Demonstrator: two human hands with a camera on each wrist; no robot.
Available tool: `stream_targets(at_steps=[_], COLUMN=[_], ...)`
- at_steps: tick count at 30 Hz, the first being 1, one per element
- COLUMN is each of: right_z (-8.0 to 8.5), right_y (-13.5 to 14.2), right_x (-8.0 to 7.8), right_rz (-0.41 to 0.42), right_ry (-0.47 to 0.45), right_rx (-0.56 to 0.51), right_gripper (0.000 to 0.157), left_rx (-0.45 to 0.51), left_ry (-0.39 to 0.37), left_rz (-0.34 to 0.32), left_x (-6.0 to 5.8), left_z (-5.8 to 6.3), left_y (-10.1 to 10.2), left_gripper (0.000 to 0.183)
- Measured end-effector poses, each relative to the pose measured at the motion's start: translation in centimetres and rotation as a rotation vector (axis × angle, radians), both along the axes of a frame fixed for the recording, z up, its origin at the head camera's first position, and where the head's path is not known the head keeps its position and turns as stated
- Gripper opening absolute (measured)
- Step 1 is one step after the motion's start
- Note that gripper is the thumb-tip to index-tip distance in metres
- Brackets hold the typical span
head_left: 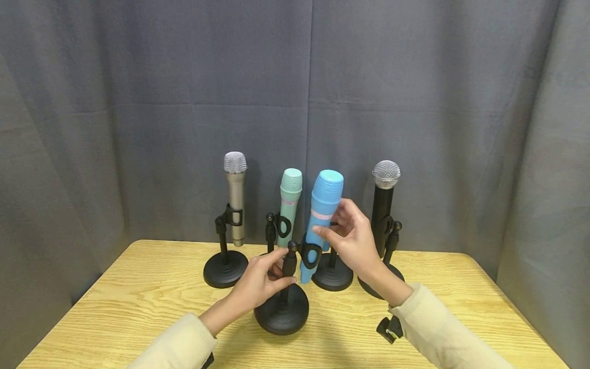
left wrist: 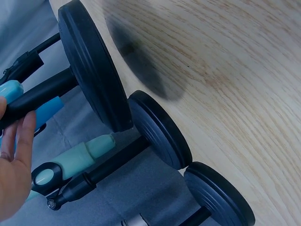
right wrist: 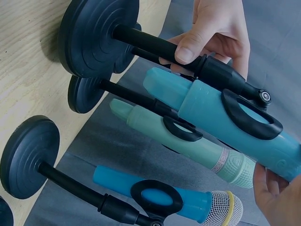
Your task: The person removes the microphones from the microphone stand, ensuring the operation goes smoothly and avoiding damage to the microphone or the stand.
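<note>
A light blue microphone (head_left: 326,197) with a pink band leans in the black ring clip of a short desk stand (head_left: 282,312). My right hand (head_left: 355,238) holds the microphone's upper body, thumb in front and fingers behind. Around the stand's post, just below the clip joint, my left hand (head_left: 260,279) has its thumb and fingers. In the left wrist view the round base (left wrist: 94,66) tilts above the wooden table, its shadow falling apart from it. Close behind stands a mint green microphone (head_left: 290,195) in its own stand.
A champagne microphone (head_left: 236,192) stands at the left, a black one with a silver head (head_left: 386,174) at the right. Another blue microphone (right wrist: 195,205) with a yellow-ringed mesh head is mostly hidden behind my right hand in the head view. Grey curtains (head_left: 212,102) surround the wooden table (head_left: 152,302).
</note>
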State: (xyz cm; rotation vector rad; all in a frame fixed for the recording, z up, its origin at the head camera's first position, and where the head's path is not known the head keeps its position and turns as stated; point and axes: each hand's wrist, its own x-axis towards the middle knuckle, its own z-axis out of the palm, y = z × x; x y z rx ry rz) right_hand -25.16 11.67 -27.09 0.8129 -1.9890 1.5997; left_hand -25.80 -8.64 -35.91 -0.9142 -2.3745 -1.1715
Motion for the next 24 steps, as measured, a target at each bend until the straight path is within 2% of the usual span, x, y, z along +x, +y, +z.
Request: stream_targets(at_steps=[12,24], right_z=[0.18,0.62], right_y=[0.06,0.11], right_x=[-0.13,0.05], right_rz=[-0.003,-0.045], right_ry=[-0.002,-0.022], right_rx=[-0.05,-0.087], right_gripper=[0.046,0.044], left_rx=[-0.025,-0.076], left_ry=[0.041,0.075], left_rz=[0.016,0.038], left_x=[0.07,0.1], left_z=[-0.12,0.04], left_y=[-0.17,-0.47], left_gripper=[0.051,0.051])
